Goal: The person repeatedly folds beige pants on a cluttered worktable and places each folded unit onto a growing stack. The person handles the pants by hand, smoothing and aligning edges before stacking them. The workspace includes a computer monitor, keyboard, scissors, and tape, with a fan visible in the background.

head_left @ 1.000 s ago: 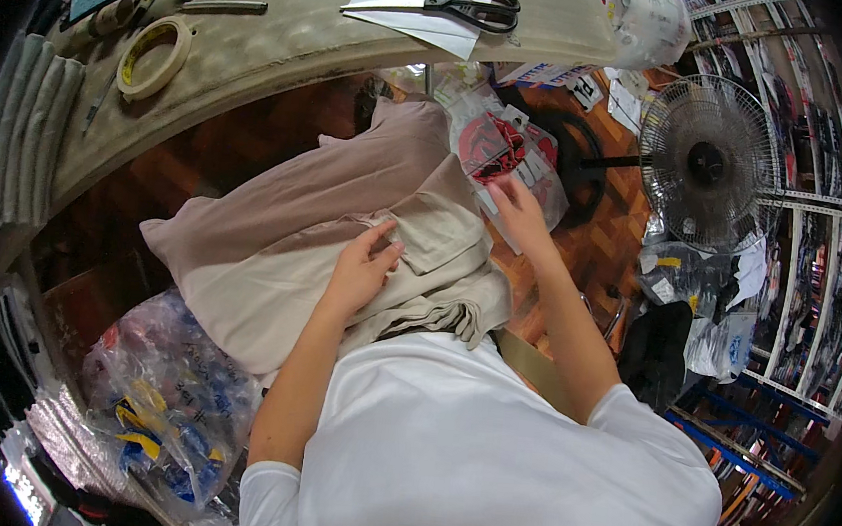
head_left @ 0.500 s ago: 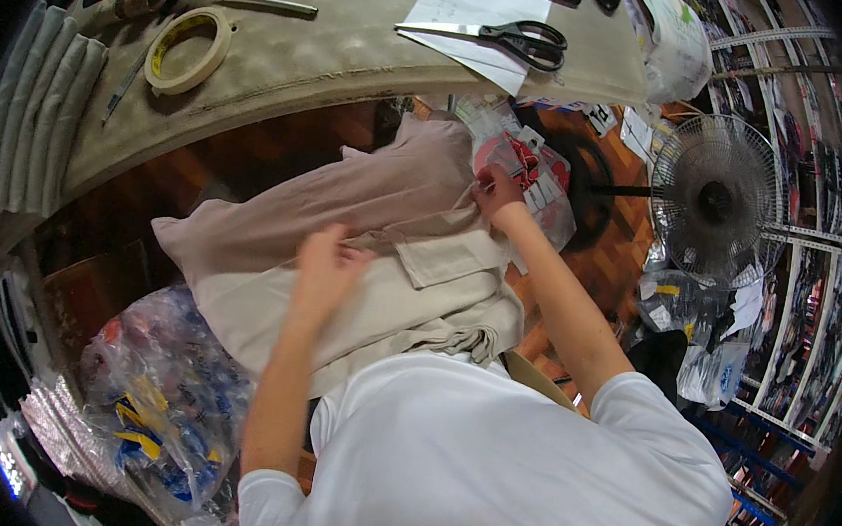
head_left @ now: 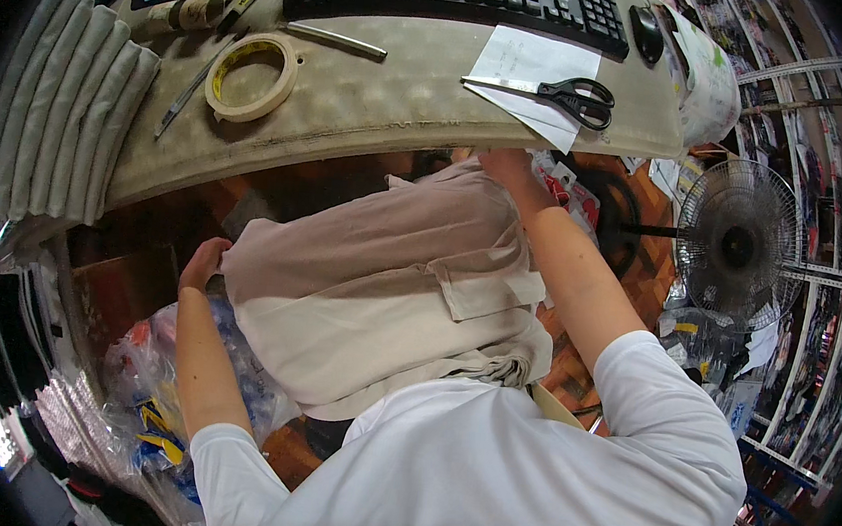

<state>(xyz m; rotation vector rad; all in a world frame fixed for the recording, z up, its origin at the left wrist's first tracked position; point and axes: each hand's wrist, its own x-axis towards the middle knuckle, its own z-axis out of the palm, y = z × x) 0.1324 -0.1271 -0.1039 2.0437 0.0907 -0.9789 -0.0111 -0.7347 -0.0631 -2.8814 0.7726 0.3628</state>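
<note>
A beige cloth garment (head_left: 360,268) lies spread over my lap, in front of the table's edge. A squarish flap or pocket shows on its right part, and its near right end is bunched in folds. My left hand (head_left: 205,262) is closed on the garment's left corner, its fingers partly hidden by the cloth. At the far right end my right hand (head_left: 511,167) is closed on the garment's far edge, close under the table, with its fingertips out of sight.
The table (head_left: 396,86) bears a tape roll (head_left: 252,78), black-handled scissors (head_left: 575,101) on paper, a pen, a keyboard (head_left: 454,0) and a mouse (head_left: 646,34). Folded grey cloths (head_left: 69,112) stand left. Plastic bags (head_left: 160,380) lie below; a fan (head_left: 738,241) stands right.
My left hand has moved from over the garment's middle to its left corner. My right hand has gone farther away, to the garment's far edge. The view has shifted, showing more of the table.
</note>
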